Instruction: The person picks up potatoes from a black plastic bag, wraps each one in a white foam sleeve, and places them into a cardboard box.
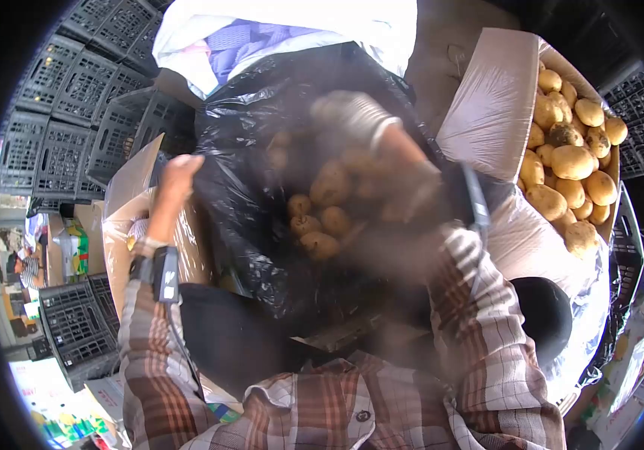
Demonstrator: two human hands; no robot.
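Observation:
A black plastic bag [236,142] lies spread wide in front of me, with several potatoes [329,187] inside. At the bag's left edge, my left hand [178,180] is closed, its fingertips pinching the black plastic. My right hand [348,120], in a pale glove with a ribbed cuff, is over the far part of the bag. Motion smears its fingers, so whether it holds anything cannot be made out. My right forearm and its blur cover part of the potatoes.
To the right, a plastic-lined cardboard box [487,105] holds a heap of potatoes [570,161]. Black crates [59,112] are stacked at the left. An opened cardboard box [123,217] stands beside my left forearm. Beyond the bag is a white sack [389,26] with purple material [243,45].

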